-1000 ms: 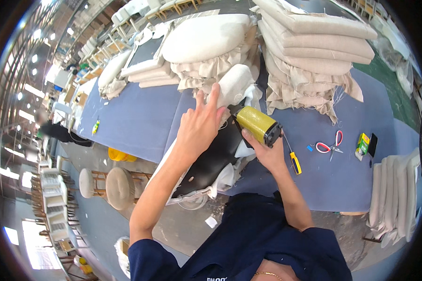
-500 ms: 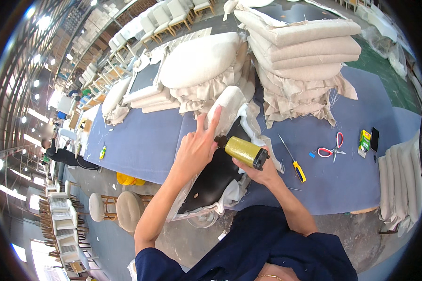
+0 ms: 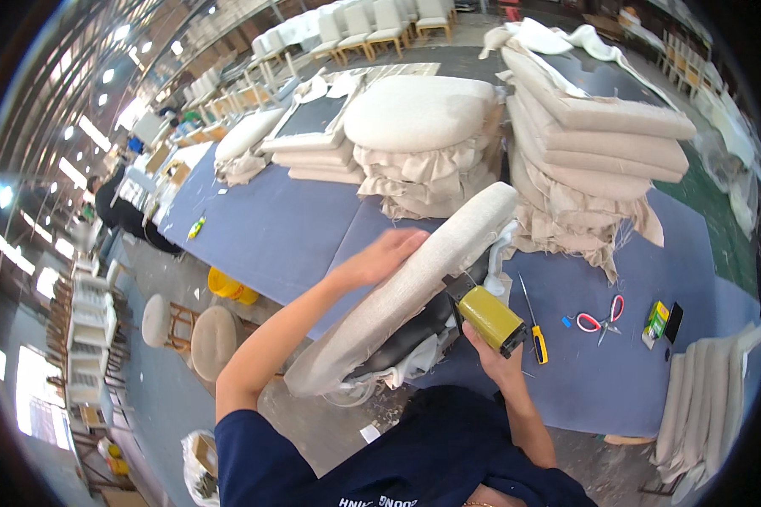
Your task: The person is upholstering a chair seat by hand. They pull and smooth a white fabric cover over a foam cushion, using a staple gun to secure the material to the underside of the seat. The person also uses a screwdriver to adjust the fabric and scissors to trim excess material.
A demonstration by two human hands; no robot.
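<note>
A beige upholstered chair seat point(image 3: 414, 283) stands tilted on its edge at the front of the table, its black underside point(image 3: 406, 334) and white padding partly showing on the right. My left hand point(image 3: 385, 258) lies against its outer fabric face, fingers stretched out and roughly flat. A yellow-green pneumatic staple gun point(image 3: 489, 319) is gripped in my right hand point(image 3: 495, 359), its black nose close to the seat's underside; whether it touches cannot be made out. The gun hides part of my right fingers.
Beyond the seat rise piles of beige cushions point(image 3: 418, 118) and a taller stack point(image 3: 600, 144). To the right lie a yellow screwdriver point(image 3: 539, 345), red-handled scissors point(image 3: 601, 321), a small box point(image 3: 656, 323) and folded covers point(image 3: 706, 406). Stools point(image 3: 214, 342) and a yellow bucket point(image 3: 231, 286) stand left.
The seat has tipped up onto its edge, its fabric face now toward the left. My left hand has moved from its upper fabric edge onto that face. The staple gun has shifted right and lower.
</note>
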